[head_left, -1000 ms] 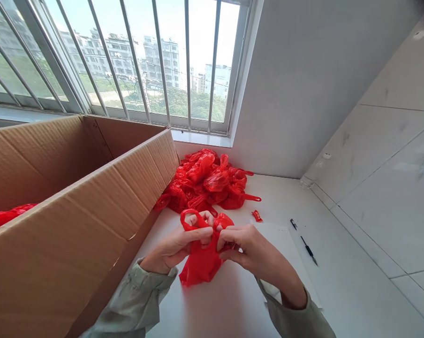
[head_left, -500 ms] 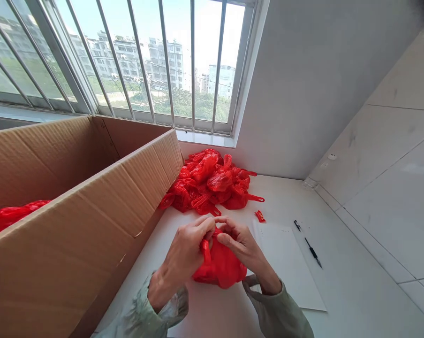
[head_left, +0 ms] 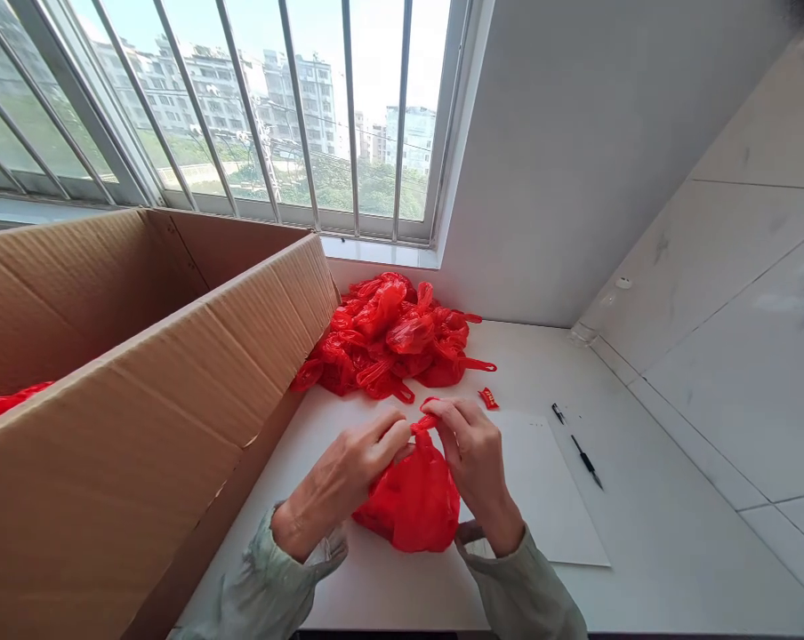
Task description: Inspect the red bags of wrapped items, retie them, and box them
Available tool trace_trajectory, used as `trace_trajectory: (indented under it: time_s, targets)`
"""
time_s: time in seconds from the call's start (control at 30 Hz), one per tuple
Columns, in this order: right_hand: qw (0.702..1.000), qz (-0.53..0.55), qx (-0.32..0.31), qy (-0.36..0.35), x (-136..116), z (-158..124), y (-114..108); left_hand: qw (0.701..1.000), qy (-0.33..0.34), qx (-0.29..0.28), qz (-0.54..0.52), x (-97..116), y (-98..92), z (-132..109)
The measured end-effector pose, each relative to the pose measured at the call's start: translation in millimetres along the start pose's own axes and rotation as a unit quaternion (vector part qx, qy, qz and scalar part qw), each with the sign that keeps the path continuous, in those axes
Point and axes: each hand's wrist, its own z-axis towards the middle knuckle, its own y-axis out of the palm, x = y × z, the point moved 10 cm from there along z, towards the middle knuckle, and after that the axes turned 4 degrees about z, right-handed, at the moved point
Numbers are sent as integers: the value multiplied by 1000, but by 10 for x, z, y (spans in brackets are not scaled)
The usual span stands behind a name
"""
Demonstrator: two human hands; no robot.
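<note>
A red plastic bag (head_left: 421,502), rounded out by contents I cannot see, rests on the white table in front of me. Its gathered top is twisted into a narrow neck. My left hand (head_left: 373,452) pinches the neck from the left, fingers closed. From the right, my right hand (head_left: 470,437) grips the bag's handle end between thumb and fingers. Behind the hands lies a heap of red plastic bags (head_left: 395,333), some with handle loops sticking out to the right.
A large cardboard box (head_left: 195,382) with red plastic (head_left: 8,404) inside fills the left side. To the right lie white paper (head_left: 555,498), a pen (head_left: 587,462), its cap (head_left: 558,413) and a small red packet (head_left: 488,398). A barred window (head_left: 282,116) and walls stand behind.
Both hands have pulled the bag's top into a tight neck, where it was loosely bunched. My right hand has turned and now grips the handle end. The view has shifted slightly.
</note>
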Motion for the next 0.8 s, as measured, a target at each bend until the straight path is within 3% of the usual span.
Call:
trace_trajectory:
  time_s: [0.1,0.2,0.27,0.37,0.5,0.57,0.67,0.8]
  targets:
    - [973,-189,58,-123,-239,-40,-109,998,21,59,-16,-1,-130,-44]
    - [941,-282,75,-171,-253,-71,-145,989,30,142,39,-49,-373,-124]
    - [928,-319,76,-176,-132,-102,-187,981,15,150,123,-146,-454,-194]
    - [927,-341,73,-137,251,-204,-276,974,-18,119,190,-400,-414,-367]
    - [980,-196,2,22,974,-403,-243,982,-52,111,141,-684,-205,-648]
    - [989,-125,-14,83,1167,-484,-194,990,-90,87,71,-783,-70,-717]
    - [990,-27,-14,138,1219,-487,-135,983,-163,42,-72,-859,69,-732]
    - [962,182,-29,200,1071,-395,65,937,-207,55,-277,-820,131,-625]
